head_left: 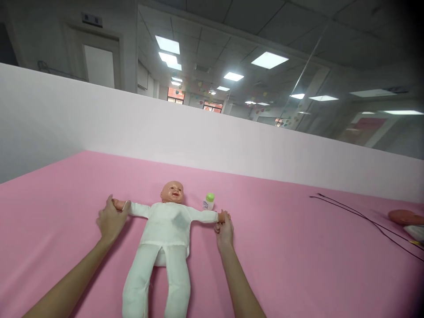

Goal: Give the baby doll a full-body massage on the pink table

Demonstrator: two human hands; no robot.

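A baby doll [167,225] with a white cloth body lies on its back on the pink mat [271,256], its head toward the far wall and both arms stretched out sideways. My left hand [111,219] is closed around the doll's hand on the left of the view. On the other side, my right hand [225,230] pinches the doll's other hand between thumb and fingers. Just beyond that outstretched arm stands a small bottle [208,202] with a green cap. A grey patch shows on the doll's chest, and its feet are cut off by the lower edge.
A low white wall [198,141] runs along the back of the pink surface. Thin black cables [364,216] lie at the right, leading to part of another doll [406,217] at the edge. Behind the wall are glass panes, ceiling lights and a door [99,66].
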